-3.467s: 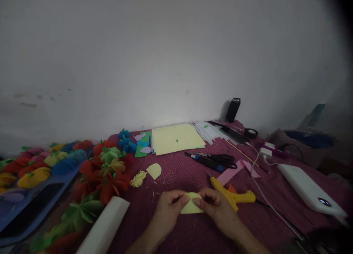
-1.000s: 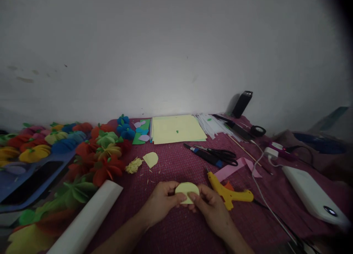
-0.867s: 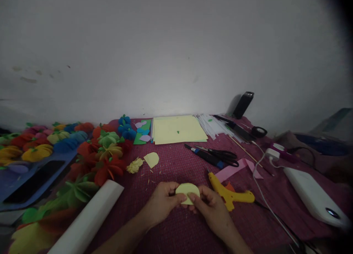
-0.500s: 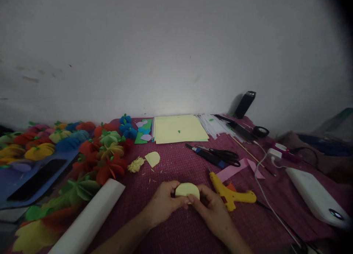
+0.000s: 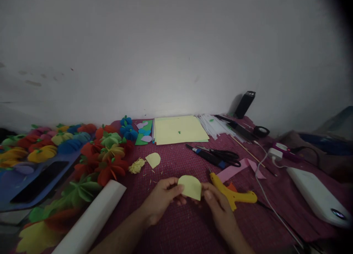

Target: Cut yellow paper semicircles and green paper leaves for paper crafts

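Observation:
A pale yellow paper cutout (image 5: 191, 187), rounded at the top with a pointed lower right corner, is held up above the cloth. My left hand (image 5: 164, 197) pinches its left side, thumb in front and fingers behind. At its right edge my right hand (image 5: 216, 202) has curled fingers against the paper, partly hidden behind it; the right thumb lies just beside the edge. A similar yellow cutout (image 5: 153, 160) lies farther back, next to a small heap of shredded yellow paper (image 5: 137, 166). Close to my right hand rests a yellow glue gun (image 5: 234, 196).
Behind lie yellow paper sheets (image 5: 180, 129) and white strips (image 5: 211, 126). Scissors (image 5: 224, 155), pink paper (image 5: 234, 171) and a white power bank (image 5: 317, 197) with a cable are at right. At left are colourful paper flowers (image 5: 110, 169), a white roll (image 5: 91, 219) and a phone (image 5: 40, 182).
The yellow cutout has risen slightly and turned, so its pointed corner now shows. My right thumb has moved off its front; my left hand still pinches it.

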### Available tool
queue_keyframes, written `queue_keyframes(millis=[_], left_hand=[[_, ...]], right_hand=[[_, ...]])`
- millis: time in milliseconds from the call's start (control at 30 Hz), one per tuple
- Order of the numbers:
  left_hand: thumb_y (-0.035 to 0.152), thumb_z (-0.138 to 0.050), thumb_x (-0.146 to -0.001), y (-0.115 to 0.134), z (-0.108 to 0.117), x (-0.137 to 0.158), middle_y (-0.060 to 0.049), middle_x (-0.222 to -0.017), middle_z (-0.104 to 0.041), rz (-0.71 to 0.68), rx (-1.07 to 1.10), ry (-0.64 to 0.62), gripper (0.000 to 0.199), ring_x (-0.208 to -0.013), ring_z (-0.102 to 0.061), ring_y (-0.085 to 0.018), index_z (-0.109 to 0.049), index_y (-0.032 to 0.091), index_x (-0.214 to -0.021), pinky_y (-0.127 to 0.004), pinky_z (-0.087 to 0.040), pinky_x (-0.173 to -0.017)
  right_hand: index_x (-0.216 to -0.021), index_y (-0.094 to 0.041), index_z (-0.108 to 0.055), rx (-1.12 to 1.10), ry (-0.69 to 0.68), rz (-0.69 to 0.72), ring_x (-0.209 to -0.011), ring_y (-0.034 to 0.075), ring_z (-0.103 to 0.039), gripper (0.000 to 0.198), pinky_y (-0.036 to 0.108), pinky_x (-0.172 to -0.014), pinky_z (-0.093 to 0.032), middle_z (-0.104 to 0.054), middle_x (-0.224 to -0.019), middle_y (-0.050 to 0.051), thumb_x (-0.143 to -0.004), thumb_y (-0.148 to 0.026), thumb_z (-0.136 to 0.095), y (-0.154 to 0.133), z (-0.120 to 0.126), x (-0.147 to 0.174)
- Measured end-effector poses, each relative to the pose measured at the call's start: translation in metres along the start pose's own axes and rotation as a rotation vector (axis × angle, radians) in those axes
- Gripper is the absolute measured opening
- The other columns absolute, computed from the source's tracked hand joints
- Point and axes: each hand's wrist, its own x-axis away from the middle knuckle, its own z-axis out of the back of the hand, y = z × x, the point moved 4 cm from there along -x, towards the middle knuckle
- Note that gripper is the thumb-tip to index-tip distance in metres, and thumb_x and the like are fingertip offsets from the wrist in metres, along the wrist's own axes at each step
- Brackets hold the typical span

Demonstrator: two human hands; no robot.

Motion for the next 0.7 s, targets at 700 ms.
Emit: queue_keyframes(millis=[700], left_hand=[[0.046, -0.050, -0.081, 0.021, -0.003, 0.014, -0.001, -0.072, -0.059, -0.121, -0.596, -0.026, 0.034, -0.065, -0.049, -0.013, -0.063, 0.015, -0.085, -0.022, -0.037, -0.058]], right_hand=[[-0.078, -0.018, -0.060, 0.060, -0.296, -0.074, -0.052, 0.010, -0.051, 0.022, 0.020, -0.049, -0.041, -0.054, -0.063, -0.003, -0.084, -0.037, -0.051, -0.006, -0.025, 0.007]])
